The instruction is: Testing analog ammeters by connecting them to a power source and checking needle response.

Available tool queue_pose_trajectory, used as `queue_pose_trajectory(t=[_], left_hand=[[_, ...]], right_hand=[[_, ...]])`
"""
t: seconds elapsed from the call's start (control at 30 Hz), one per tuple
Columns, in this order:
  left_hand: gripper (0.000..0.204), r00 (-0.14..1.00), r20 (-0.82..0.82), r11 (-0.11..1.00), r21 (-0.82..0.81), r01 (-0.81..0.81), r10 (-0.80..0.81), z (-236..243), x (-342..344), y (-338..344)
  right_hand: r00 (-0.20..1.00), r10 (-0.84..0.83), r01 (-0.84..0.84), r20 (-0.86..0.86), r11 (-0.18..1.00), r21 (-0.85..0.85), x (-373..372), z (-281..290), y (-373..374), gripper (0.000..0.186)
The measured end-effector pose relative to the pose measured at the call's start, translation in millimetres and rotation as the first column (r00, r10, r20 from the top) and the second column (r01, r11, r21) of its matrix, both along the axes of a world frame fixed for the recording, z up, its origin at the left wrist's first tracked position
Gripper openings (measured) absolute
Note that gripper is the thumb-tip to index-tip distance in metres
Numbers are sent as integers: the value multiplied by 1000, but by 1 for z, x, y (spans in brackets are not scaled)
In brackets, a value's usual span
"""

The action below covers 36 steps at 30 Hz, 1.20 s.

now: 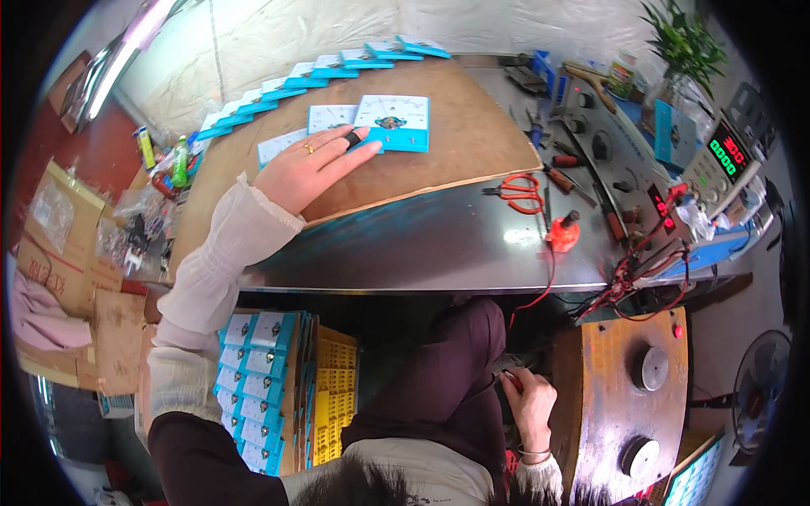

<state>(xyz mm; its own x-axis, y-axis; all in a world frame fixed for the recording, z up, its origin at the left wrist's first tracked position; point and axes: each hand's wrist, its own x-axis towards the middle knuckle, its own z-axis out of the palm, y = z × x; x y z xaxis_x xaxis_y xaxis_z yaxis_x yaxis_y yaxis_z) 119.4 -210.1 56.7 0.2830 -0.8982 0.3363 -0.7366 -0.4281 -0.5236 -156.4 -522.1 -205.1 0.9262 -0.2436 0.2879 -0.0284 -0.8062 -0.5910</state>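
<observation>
Nearest the camera: the person's lap in dark trousers, with the right hand low beside the knee, fingers curled round a thin red-tipped probe; a red lead seems to run up from there to the worktop

Left, under the worktop: a stack of blue-and-white panel meters on edge, yellow cartons beside them

Left hand reaches out over the brown board on the steel worktop. Fingers nearly straight and loosely spread, tips resting on the lower left corner of a blue-framed panel meter; not closed round it. A second meter lies just left of it, partly under the hand. A row of like meters lines the board's far edge

Judged step: positioning or taking up the front meter. Next move would call for a pinch on its edge

Right: orange-handled scissors, test bench with red digit displays
</observation>
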Motion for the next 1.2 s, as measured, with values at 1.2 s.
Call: queue_pose_trajectory(t=[1.2], left_hand=[[53, 58, -421, 110, -364, -925, -905, -200, -178, -39]], right_hand=[[897, 287, -396, 335, 859, 325, 42, 61, 114, 26]])
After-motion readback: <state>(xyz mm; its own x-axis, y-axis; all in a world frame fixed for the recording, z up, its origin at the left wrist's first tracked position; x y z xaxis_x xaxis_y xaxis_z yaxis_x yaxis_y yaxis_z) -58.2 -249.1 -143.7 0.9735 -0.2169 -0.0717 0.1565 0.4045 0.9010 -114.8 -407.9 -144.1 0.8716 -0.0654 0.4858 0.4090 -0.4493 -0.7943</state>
